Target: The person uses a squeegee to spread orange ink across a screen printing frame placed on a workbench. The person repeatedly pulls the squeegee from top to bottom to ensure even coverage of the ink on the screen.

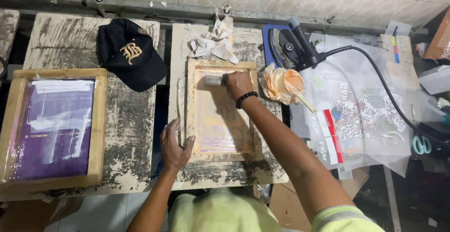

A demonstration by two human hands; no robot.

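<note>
A wooden screen-printing frame (221, 156) with a pale orange mesh lies on the middle stained table (225, 173). My right hand (238, 84), with a black bead bracelet on the wrist, grips a squeegee (213, 80) pressed on the mesh near the frame's far end. My left hand (174, 146) rests flat on the table, its fingers against the frame's near left edge, holding nothing.
A second wooden frame with purple mesh (54, 126) lies on the left table beside a black cap (130, 53). Crumpled rags (214, 42), an ink-smeared plastic cup with a stick (281, 84), an iron (295, 44) with a black cord, printed transfer sheets (361, 115) and scissors (422, 144) lie around.
</note>
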